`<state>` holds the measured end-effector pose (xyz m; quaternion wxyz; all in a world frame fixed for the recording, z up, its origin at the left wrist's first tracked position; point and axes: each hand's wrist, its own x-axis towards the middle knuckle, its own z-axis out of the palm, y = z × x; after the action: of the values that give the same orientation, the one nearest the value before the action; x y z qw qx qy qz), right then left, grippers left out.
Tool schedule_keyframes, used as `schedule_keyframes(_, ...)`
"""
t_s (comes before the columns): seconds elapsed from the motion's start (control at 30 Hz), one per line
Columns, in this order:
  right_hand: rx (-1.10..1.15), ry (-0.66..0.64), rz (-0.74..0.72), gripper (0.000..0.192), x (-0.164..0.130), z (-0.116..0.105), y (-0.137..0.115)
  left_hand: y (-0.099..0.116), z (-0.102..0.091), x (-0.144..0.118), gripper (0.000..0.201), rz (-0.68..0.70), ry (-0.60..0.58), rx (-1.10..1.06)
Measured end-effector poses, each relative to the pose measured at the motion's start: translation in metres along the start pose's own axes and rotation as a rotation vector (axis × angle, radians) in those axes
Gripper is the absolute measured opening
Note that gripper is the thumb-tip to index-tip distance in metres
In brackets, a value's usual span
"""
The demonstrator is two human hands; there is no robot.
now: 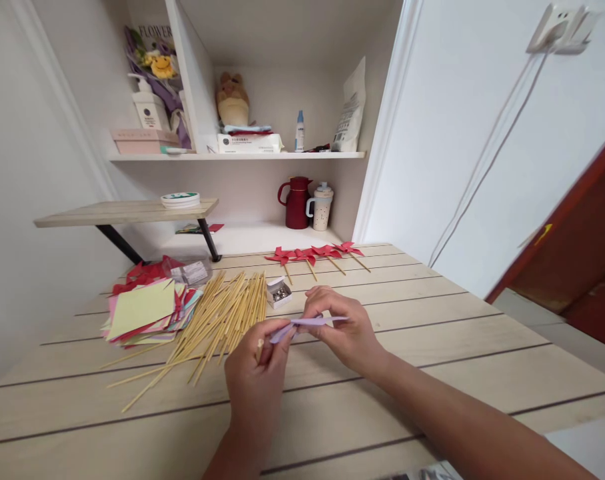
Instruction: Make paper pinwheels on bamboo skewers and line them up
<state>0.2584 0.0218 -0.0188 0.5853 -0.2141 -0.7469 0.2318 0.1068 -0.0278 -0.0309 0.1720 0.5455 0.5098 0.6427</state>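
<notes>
A piece of purple paper [312, 321], partly folded, is held above the table between my two hands. My left hand [259, 357] pinches its left end, and the tip of a thin stick [259, 351] shows between the fingers of that hand. My right hand [345, 327] is closed on the right side of the paper with thumb and fingers. Just beyond my hands stands a small open box [279, 293] with shiny metal pins in it. Loose wooden sticks [227, 313] lie in a heap to the left of my left hand.
Several red paper pinwheels [327, 252] on sticks lie in a row at the table's back. Stacked coloured paper squares [141, 310] and a clear plastic box [190, 272] are at the left, beside a small raised shelf [117, 212]. A red jug [297, 203] and a cup [322, 207] stand behind.
</notes>
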Motion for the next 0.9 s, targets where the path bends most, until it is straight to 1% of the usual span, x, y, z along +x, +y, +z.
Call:
schedule_keyframes(0.23, 0.056, 0.058, 0.057, 0.01, -0.001, 0.001, 0.004, 0.005, -0.001, 0.0, 0.021, 0.011, -0.045, -0.001)
schedule_keyframes(0.37, 0.043, 0.081, 0.041, 0.013, -0.004, 0.003, 0.008, 0.003, 0.0, 0.002, 0.016, 0.044, -0.014, 0.012)
schedule_keyframes(0.5, 0.019, 0.111, 0.05, 0.031, -0.007, 0.004, 0.008, -0.003, 0.001, 0.001, 0.012, 0.095, 0.005, 0.029)
schedule_keyframes(0.57, -0.001, 0.1, 0.012, 0.033, -0.006, 0.004, 0.006, -0.005, 0.0, 0.0, 0.008, 0.142, 0.004, 0.048)
schedule_keyframes(0.63, -0.024, 0.075, -0.063, 0.023, -0.003, 0.003, 0.002, -0.006, -0.002, -0.002, 0.006, 0.214, 0.004, 0.072)
schedule_keyframes(0.7, -0.054, 0.048, -0.146, 0.011, 0.0, 0.002, -0.002, -0.007, -0.005, -0.003, 0.011, 0.29, 0.006, 0.099)
schedule_keyframes(0.77, -0.089, 0.029, -0.216, 0.004, 0.002, 0.0, -0.006, -0.007, -0.007, -0.005, 0.018, 0.366, -0.004, 0.119)
schedule_keyframes(0.9, -0.134, 0.006, -0.298, 0.009, 0.004, -0.001, -0.012, -0.009, -0.009, -0.006, 0.027, 0.476, -0.02, 0.1)
